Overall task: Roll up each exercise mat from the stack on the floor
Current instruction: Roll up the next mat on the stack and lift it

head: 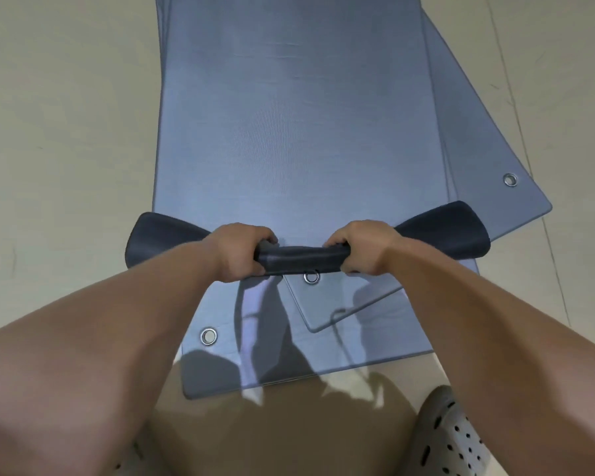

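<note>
Rolling has only just begun on the top exercise mat. Its near end is curled into a tight dark roll, and both hands grip it. The left hand and the right hand each have their fingers curled together over the top of the roll; the thumbs are hidden. Between the two sets of fingers the roll is squeezed narrow, and outside them its ends flare wide. Beyond the fingertips nearly the whole mat lies flat, yet to be rolled. On the wrist side of the fingers, at least three more mats of the stack lie flat and fanned on the floor, metal eyelets showing. None of them is rolled, so almost all the work seems left.
</note>
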`<state>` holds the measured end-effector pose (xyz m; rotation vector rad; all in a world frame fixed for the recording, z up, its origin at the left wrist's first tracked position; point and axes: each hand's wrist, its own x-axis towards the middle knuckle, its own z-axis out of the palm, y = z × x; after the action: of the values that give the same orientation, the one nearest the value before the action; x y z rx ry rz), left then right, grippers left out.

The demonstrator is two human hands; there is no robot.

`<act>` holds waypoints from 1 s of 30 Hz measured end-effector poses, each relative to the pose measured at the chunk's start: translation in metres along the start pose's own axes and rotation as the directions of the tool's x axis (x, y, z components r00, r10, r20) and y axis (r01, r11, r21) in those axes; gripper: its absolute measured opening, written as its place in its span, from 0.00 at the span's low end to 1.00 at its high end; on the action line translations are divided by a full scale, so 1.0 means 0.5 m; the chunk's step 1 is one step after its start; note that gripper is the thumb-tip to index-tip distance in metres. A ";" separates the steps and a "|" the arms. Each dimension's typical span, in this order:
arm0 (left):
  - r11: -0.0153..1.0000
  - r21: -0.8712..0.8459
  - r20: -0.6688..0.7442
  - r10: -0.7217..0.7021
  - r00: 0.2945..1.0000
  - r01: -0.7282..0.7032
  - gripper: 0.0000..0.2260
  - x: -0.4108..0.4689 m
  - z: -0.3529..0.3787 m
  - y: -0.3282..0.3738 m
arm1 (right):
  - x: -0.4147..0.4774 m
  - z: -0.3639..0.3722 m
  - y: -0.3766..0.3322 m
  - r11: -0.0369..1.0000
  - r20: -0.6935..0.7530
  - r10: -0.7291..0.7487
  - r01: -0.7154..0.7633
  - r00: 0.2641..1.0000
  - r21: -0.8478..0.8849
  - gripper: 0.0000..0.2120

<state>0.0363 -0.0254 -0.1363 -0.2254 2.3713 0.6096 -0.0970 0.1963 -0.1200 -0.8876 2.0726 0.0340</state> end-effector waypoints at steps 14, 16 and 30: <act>0.969 -0.217 -0.020 -0.124 0.992 0.117 0.09 0.033 0.007 -0.051 | 0.008 0.051 0.024 0.941 -0.107 0.029 0.008 0.994 0.338 0.21; 0.980 -0.138 -0.116 -0.163 0.980 0.147 0.08 0.044 0.008 -0.039 | 0.000 0.070 0.017 0.979 -0.373 0.081 -0.005 0.924 0.202 0.24; 0.899 0.405 -0.510 0.069 0.858 0.168 0.07 0.036 0.046 0.000 | 0.016 0.149 -0.056 0.880 -0.285 0.038 -0.167 0.958 -0.445 0.45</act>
<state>0.0355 -0.0143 -0.1633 -0.2726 2.9323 -0.0466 -0.0308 0.1951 -0.1652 -1.1144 2.4158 0.5172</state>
